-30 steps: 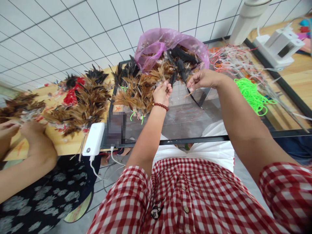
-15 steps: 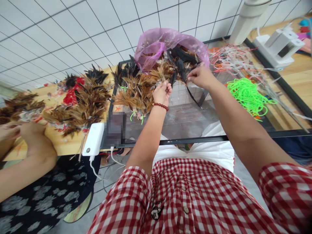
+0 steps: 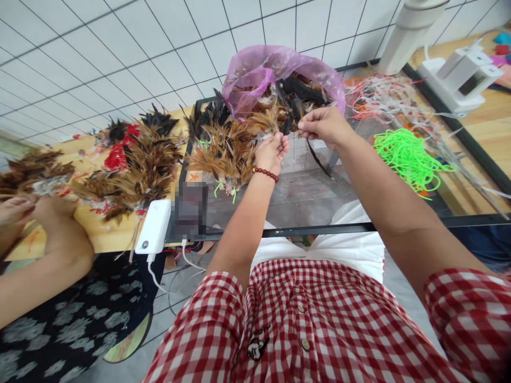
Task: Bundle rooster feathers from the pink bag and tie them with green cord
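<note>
My left hand (image 3: 273,152), with a beaded bracelet at the wrist, is closed on the lower ends of a bunch of brown feathers (image 3: 265,120) that fans upward. Just to its right, my right hand (image 3: 325,126) pinches the base of a dark feather (image 3: 296,109) between thumb and fingers. Both hands are above the glass tabletop (image 3: 303,199), in front of an open purple plastic bag (image 3: 331,88) filled with black and brown feathers. A long black feather (image 3: 318,158) slants down below my right hand. Left of my hands lies a pile of brown feather bunches (image 3: 223,151), some with green ties.
Bright green cord (image 3: 411,159) lies tangled at right, below whitish and red strands (image 3: 383,96). A white power bank (image 3: 154,227) with cables sits at the front edge beside a blurred-out dark device (image 3: 189,210). At left, a co-worker's hands (image 3: 50,208) are near more feather bunches (image 3: 147,165).
My right hand has moved a little left, nearer to my left hand. My left hand has shifted slightly right, still closed on the feathers.
</note>
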`<state>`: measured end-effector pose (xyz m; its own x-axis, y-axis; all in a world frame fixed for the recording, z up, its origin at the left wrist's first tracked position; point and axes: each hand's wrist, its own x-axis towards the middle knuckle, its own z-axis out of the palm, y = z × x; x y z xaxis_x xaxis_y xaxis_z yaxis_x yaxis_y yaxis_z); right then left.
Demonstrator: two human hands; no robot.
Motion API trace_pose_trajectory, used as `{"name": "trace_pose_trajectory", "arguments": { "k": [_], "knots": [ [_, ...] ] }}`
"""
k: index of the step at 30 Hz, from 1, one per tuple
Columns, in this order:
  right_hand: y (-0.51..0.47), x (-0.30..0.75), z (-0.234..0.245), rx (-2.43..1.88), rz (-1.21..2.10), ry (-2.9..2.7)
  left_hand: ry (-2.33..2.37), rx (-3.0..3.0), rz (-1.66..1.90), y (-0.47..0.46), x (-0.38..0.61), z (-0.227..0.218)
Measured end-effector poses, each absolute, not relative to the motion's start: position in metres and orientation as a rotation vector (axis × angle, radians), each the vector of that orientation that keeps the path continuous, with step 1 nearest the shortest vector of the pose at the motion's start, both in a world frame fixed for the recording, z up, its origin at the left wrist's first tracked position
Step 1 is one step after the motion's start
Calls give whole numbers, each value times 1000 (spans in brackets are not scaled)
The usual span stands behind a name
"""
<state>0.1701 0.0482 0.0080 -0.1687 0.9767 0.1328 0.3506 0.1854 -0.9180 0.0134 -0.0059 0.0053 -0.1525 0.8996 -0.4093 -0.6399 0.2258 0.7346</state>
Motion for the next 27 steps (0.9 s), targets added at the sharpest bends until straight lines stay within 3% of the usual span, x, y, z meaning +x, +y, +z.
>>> {"name": "trace_pose_trajectory", "arguments": {
  "k": [4, 11, 18, 27],
  "knots": [
    [43, 163, 13, -1090, 1200, -1612, 1045, 380, 1316, -8, 14, 4],
    [48, 158, 4, -1092, 866, -1795, 1065, 408, 1218, -9, 16, 4],
    [50, 155, -2, -1075, 791, -1876, 1098, 554, 1170, -14, 20, 6],
    [73, 205, -7, -1633, 383, -1994, 1076, 499, 1325, -6, 14, 3]
  ]
}}
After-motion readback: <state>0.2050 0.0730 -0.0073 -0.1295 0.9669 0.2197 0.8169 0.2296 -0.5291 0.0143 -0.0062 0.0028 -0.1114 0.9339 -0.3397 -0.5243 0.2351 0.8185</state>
